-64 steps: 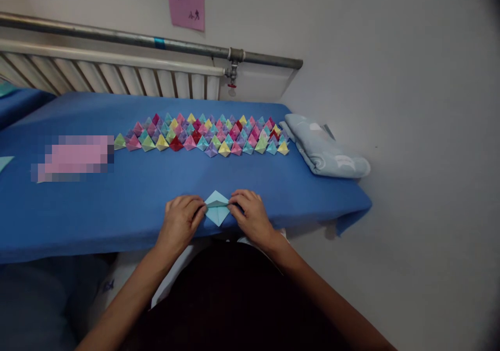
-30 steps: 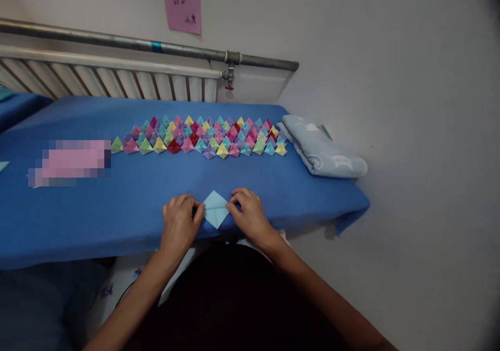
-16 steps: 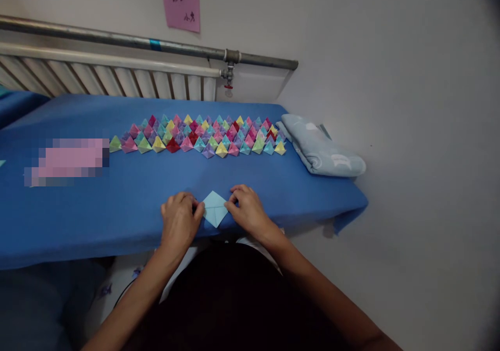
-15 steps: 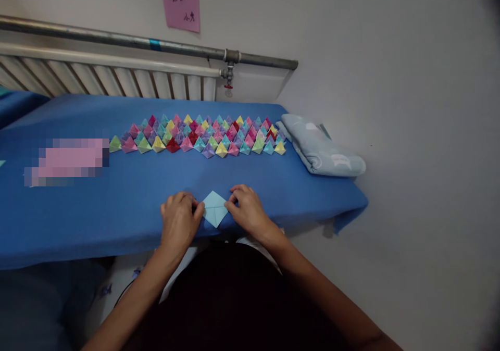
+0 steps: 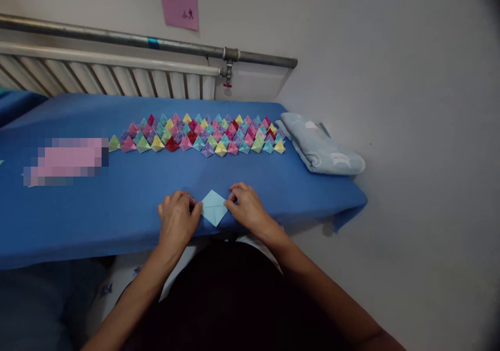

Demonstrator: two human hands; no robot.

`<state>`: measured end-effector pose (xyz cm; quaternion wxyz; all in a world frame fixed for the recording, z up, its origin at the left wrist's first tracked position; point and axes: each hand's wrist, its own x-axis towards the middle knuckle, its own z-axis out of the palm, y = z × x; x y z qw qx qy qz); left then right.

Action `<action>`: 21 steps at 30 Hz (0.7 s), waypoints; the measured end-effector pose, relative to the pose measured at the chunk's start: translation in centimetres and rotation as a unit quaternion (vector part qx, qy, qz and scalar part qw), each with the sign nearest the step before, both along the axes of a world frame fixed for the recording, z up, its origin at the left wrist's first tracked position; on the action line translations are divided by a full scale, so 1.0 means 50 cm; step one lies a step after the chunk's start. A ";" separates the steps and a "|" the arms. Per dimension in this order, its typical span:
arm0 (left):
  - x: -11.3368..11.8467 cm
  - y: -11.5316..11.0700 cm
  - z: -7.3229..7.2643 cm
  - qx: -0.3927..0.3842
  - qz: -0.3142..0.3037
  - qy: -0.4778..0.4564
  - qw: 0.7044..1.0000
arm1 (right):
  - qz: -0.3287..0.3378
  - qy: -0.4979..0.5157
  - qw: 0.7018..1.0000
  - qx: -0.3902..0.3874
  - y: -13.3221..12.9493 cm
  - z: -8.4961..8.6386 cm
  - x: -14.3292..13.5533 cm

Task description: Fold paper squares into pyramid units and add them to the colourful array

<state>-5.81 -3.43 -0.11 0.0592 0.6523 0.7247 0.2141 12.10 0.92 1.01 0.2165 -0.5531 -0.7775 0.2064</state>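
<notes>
A light blue folded paper (image 5: 214, 208), diamond-shaped with crease lines across its face, is held between my two hands near the table's front edge. My left hand (image 5: 177, 215) pinches its left corner between thumb and fingers. At the opposite corner, my right hand (image 5: 245, 206) is closed in a pinch on the paper. Beyond the hands, several rows of small folded paper pieces (image 5: 211, 141) in pink, yellow, green, purple, red and blue stand on the blue cloth (image 5: 128, 195).
A folded pale blue blanket (image 5: 324, 148) lies at the table's right end. On the left is a blurred-out pink patch (image 5: 70, 158). Behind run a white radiator (image 5: 128, 80) and a metal pipe (image 5: 117, 36) with a red-handled valve. A pink note (image 5: 178, 2) hangs on the wall.
Almost nothing differs. Both hands still pinch the paper's side corners; the left hand sits very slightly further left, and the whole view has shifted a little.
</notes>
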 end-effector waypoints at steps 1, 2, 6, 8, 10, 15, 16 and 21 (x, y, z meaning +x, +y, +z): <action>0.000 0.000 0.000 0.000 -0.001 -0.004 1.000 | 0.001 0.003 1.000 0.000 0.001 -0.001 0.001; -0.001 0.000 0.000 0.000 -0.002 -0.008 1.000 | 0.002 0.006 1.000 -0.001 0.003 -0.001 0.002; -0.004 0.000 -0.001 0.002 -0.002 -0.015 1.000 | 0.013 0.020 1.000 -0.006 0.009 -0.002 0.009; -0.006 0.000 -0.001 0.005 -0.003 -0.018 1.000 | 0.017 0.025 0.999 -0.010 0.011 -0.002 0.012; -0.008 0.000 0.000 0.004 -0.006 -0.023 1.000 | 0.020 0.030 0.999 -0.013 0.013 -0.003 0.014; -0.015 0.004 0.005 -0.026 -0.016 -0.034 0.999 | 0.030 0.043 0.999 -0.013 0.017 -0.007 0.018; -0.017 0.004 0.006 -0.030 -0.018 -0.035 0.999 | 0.031 0.045 0.998 -0.013 0.018 -0.008 0.020; -0.023 0.002 0.003 -0.029 -0.027 -0.043 0.998 | 0.032 0.054 0.998 -0.012 0.021 -0.011 0.028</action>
